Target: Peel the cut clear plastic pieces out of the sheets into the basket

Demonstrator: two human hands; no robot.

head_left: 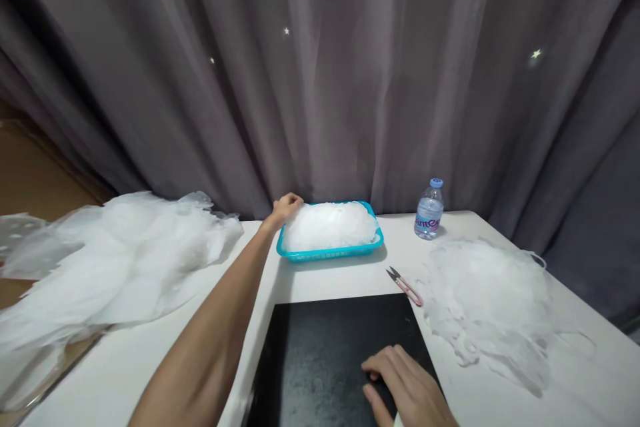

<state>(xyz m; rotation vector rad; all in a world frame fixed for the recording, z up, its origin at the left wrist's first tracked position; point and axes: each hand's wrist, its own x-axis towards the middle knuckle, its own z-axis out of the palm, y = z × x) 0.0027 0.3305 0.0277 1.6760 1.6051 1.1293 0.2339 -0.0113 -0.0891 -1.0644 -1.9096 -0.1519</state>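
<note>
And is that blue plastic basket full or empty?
Full: soft white material mounds across the blue plastic basket, hiding its floor. The left hand is at its left end.

Bare left forearm (pixel 217 323) extended behind left grip (pixel 289 206), fingers curled; right grip (pixel 407 383) nearer body, rightward of left, half-bent, thumb (pixel 377 403) apart.
</note>
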